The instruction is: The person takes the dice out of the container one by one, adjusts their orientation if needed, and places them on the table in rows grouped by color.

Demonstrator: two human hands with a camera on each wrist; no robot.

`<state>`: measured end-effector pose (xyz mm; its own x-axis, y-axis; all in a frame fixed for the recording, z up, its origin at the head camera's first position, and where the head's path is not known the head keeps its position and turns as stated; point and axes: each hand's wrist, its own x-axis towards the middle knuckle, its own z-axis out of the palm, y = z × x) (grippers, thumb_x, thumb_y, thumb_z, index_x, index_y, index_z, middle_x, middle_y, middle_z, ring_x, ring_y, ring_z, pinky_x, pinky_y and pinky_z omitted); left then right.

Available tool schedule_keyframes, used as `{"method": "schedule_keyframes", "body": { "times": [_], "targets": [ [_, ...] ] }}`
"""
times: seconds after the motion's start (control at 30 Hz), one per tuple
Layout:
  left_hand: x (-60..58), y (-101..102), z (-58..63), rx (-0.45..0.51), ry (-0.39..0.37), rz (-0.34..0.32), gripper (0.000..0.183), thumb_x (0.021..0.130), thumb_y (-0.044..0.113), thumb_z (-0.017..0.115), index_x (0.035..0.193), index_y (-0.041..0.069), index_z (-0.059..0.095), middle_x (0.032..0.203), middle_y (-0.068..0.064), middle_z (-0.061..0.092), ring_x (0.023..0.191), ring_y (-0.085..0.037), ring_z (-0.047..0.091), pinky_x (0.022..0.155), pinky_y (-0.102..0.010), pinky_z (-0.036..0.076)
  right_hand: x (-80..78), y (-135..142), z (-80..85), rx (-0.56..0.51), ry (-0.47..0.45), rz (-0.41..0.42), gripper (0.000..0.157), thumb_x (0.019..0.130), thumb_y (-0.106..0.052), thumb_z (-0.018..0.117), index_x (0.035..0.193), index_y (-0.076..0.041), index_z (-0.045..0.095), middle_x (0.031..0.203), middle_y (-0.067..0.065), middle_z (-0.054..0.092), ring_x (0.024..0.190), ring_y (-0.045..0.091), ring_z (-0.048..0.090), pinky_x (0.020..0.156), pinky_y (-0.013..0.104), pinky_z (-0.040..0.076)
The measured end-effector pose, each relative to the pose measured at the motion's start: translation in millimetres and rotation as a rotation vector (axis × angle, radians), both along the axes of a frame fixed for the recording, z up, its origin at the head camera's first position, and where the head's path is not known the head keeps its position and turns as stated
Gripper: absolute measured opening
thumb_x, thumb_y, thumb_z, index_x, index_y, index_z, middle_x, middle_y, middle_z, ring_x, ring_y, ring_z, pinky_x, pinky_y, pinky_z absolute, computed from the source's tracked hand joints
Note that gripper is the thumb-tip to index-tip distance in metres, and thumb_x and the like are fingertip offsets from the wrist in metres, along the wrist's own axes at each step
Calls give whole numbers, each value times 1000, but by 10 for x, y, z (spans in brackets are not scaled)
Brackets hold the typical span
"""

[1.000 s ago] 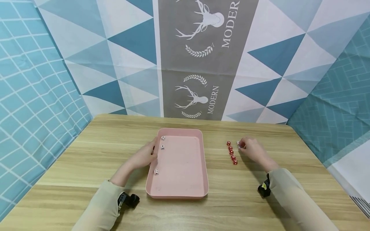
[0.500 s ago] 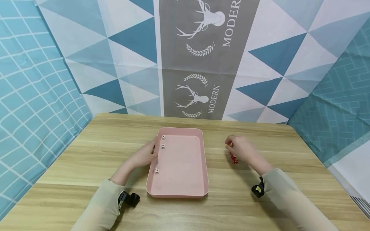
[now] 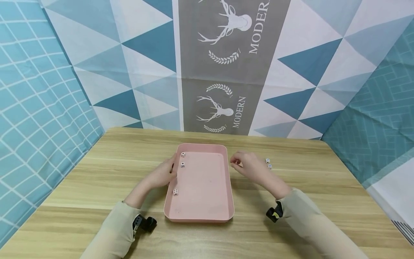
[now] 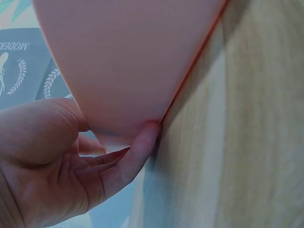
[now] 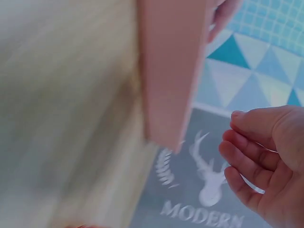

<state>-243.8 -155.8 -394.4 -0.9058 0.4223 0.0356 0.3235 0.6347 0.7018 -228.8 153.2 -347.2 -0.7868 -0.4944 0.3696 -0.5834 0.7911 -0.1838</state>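
A pink tray (image 3: pixel 203 187) lies on the wooden table, with three white dice along its left side: one near the back corner (image 3: pixel 183 154), one just below it (image 3: pixel 182 164) and one further forward (image 3: pixel 175 192). My left hand (image 3: pixel 163 173) grips the tray's left wall, and the left wrist view shows its fingers bent against the pink side (image 4: pixel 128 66). Just off the tray's right rim hovers my right hand (image 3: pixel 250 167). In the right wrist view its fingers (image 5: pixel 251 164) are loosely curled, with nothing visible between them and the thumb.
Two white dice (image 3: pixel 267 160) (image 3: pixel 270 166) lie on the table (image 3: pixel 310 172) behind the right hand. Red dice are hidden under the right forearm in the head view; a sliver of red (image 5: pixel 81 226) shows in the right wrist view. A patterned cloth (image 3: pixel 213 72) hangs behind the table.
My right hand has moved left from the two white dice, over the red dice, to the tray's right rim. Both white dice stay behind on the table. The left hand has kept its place.
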Motion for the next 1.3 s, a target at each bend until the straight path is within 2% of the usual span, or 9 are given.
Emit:
{"method": "schedule_keyframes", "body": {
  "times": [0.17,0.3,0.63,0.93,1.07,1.17,1.3],
  "targets": [
    [10,-3,1,4,-20,7,67,88,-1,41,143,-8,4,121,-29,45,60,-13,55,48,-28,48,6,-202,216,-36,-46,28,7,84,-14,63,86,-11,69,82,-2,64,77,10,60,69,27,51],
    [12,-7,1,6,-23,7,67,88,-1,41,143,-8,3,126,-30,42,61,-13,55,48,-28,48,-27,-341,323,-52,-53,38,7,85,-16,62,85,-13,69,81,-4,64,77,9,60,71,27,50],
    [1,-11,-7,14,-12,-5,66,89,-2,41,142,-8,3,125,-30,44,59,-14,55,48,-28,48,-215,-687,363,-72,-62,53,8,84,-17,63,84,-13,70,79,-3,66,73,8,60,68,25,49],
    [-15,-3,-7,-9,17,3,68,87,-2,44,142,-9,6,134,-30,37,80,-18,58,58,-25,49,-448,-943,230,-56,-124,60,9,84,-16,62,86,-13,70,79,-2,66,72,8,58,67,22,48],
    [-22,-6,-18,-15,21,1,67,88,-1,44,142,-9,6,132,-29,39,77,-16,57,59,-25,48,-556,-1048,125,-41,-165,58,11,85,-16,61,90,-13,70,81,-3,65,74,8,58,66,21,47],
    [-24,-11,-19,-20,18,4,67,89,1,44,143,-8,5,129,-28,42,71,-16,57,59,-26,48,-608,-1125,41,-20,-191,92,14,86,-15,59,96,-11,69,88,1,65,81,14,60,70,24,48],
    [-13,-16,-13,-28,33,7,68,87,1,45,142,-9,7,130,-29,41,78,-18,58,64,-27,48,-673,-1215,-81,2,-233,161,21,87,-10,56,106,-5,65,100,7,64,92,20,61,78,27,49]
  ]
}}
